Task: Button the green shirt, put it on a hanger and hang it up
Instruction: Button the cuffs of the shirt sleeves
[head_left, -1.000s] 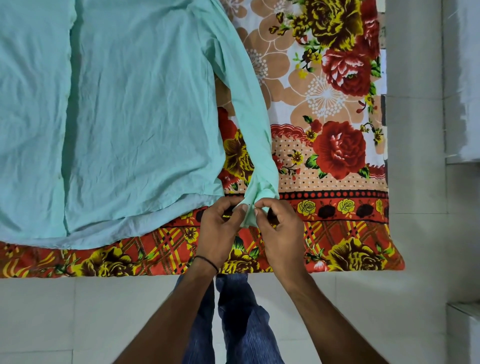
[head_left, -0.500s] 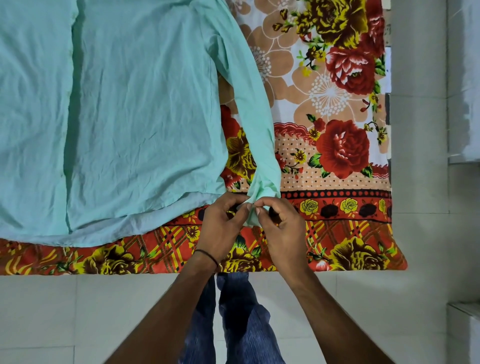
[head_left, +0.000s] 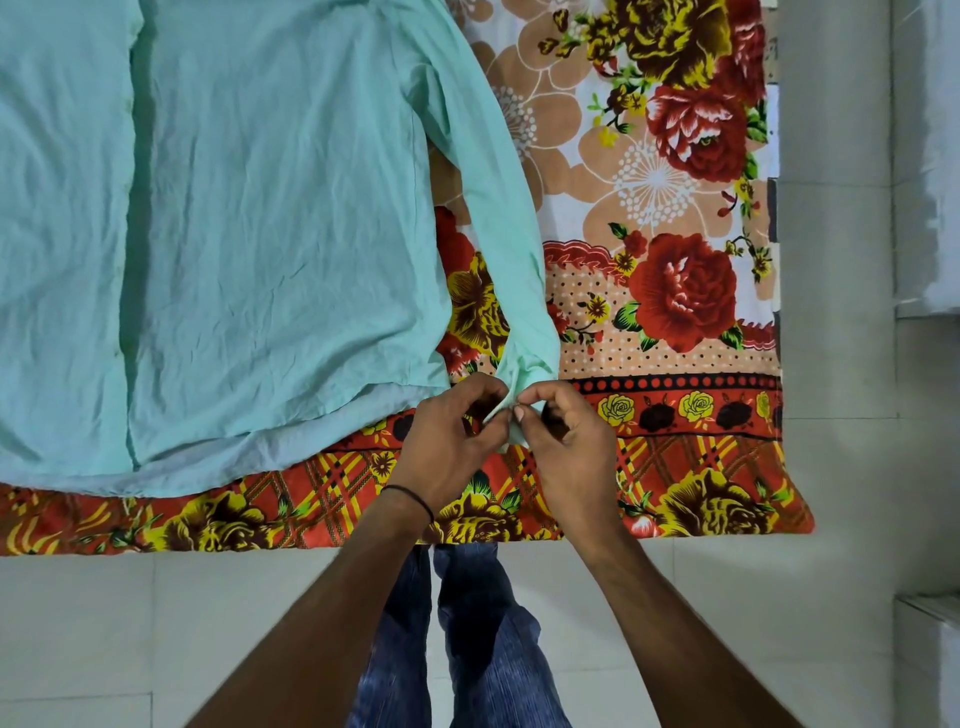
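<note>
- Head view: a floral bedsheet (head_left: 675, 249) is seen spread out, bordered by pale floor tiles (head_left: 156, 623) at 6 and 3 o'clock.
- The green shirt (head_left: 260, 234) is laid flat, towards 10 o'clock from the hands. Its sleeve (head_left: 498, 208) runs lengthwise from 12 towards 6, ending at the cuff (head_left: 525, 371).
- The cuff is pinched from both sides by the left hand (head_left: 447, 441) and the right hand (head_left: 571, 447), both equally near.
- No button can be made out; cuff fastening is judged to be in hand.
</note>
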